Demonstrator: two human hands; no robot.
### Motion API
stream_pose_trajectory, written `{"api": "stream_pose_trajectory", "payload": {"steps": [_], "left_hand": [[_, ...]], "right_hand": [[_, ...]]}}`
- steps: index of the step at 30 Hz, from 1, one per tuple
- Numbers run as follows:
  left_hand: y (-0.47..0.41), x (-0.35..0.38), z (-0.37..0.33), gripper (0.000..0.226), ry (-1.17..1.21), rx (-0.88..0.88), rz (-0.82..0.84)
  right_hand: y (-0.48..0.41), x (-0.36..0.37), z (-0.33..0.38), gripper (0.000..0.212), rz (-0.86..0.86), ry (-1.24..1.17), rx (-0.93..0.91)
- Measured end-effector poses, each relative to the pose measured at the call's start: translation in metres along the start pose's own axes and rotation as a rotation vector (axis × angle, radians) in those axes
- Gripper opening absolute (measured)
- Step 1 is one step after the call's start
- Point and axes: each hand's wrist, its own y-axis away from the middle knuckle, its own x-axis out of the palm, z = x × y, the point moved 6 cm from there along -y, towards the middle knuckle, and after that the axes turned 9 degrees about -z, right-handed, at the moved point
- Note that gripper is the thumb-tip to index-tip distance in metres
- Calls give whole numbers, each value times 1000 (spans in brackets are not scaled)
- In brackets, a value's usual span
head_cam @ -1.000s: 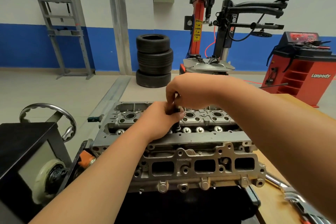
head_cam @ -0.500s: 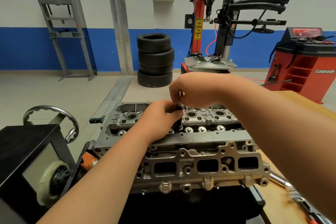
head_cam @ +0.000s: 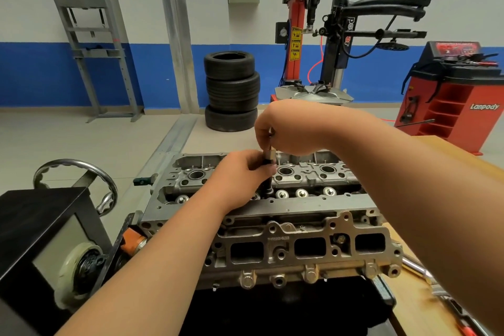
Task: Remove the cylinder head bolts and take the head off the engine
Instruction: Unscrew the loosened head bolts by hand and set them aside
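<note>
The grey aluminium cylinder head [head_cam: 272, 243] sits on the engine, mounted on a stand in front of me. A long dark head bolt [head_cam: 267, 174] stands upright, partly drawn out of its hole near the middle of the head. My left hand [head_cam: 242, 174] grips the bolt's lower shank. My right hand [head_cam: 286, 128] pinches its upper end from above. The bolt's top is hidden in my right fingers.
The engine stand's black box [head_cam: 41, 226] and chrome handwheel [head_cam: 79, 172] are at left. A wooden bench [head_cam: 425, 305] with chrome tools [head_cam: 420, 270] lies at right. On the floor behind are stacked tyres [head_cam: 231, 90], a tyre changer [head_cam: 321, 43] and a red wheel balancer [head_cam: 458, 95].
My right hand has risen, drawing the bolt further up out of the head. My left hand stays around the shank. The camera has tilted slightly.
</note>
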Motion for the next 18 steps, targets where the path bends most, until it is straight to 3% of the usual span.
{"api": "stream_pose_trajectory", "payload": {"steps": [3,5,8,11,13,15,18], "left_hand": [[-6,-5,-2,19,-80,1,-142],[-8,-7,-3,31,-80,8,-201],[-7,-7,-3,25,-5,43,-184],[-6,-4,-2,15,-32,51,-111],[-6,-11,-4,10,-28,67,-193],[-5,-26,1,14,56,16,-401],[-2,-47,26,19,331,-244,-645]], "right_hand": [[2,1,-5,24,-47,-166,58],[1,3,-7,33,-75,-137,90],[-2,5,-6,38,-170,-9,82],[-2,8,-5,24,-216,-128,27],[1,10,-14,29,-236,-293,76],[8,25,-27,30,-156,-375,178],[20,65,-28,26,115,-150,176]]}}
